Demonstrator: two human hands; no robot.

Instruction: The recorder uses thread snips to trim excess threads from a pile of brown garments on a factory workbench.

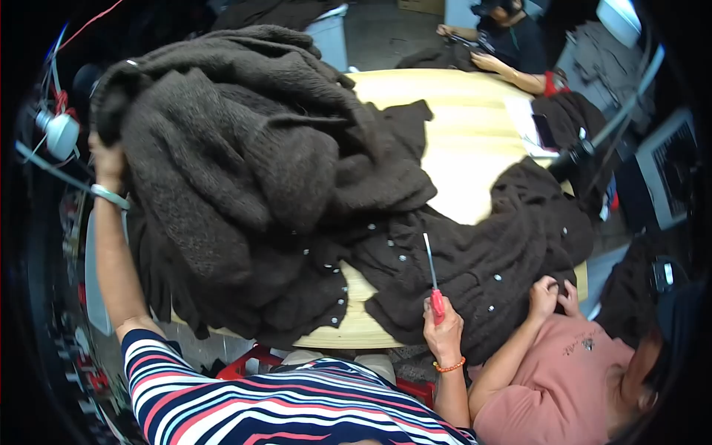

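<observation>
Fuzzy dark knit heaped on pale smooth wood.

The heaped dark brown knitted garments (245, 170) look like thick, matt, fuzzy wool, some dotted with small shiny metal-looking studs (343, 288). The round pale wooden table (460, 141) has a smooth, lightly glossy top. In the right hand (443, 332), the thin tool with a red plastic-looking handle (434, 285) has a bright metal shaft. The left hand (108, 163) wears a smooth, pale bangle (110, 196). The striped sleeve (222, 393) is smooth cloth.
</observation>
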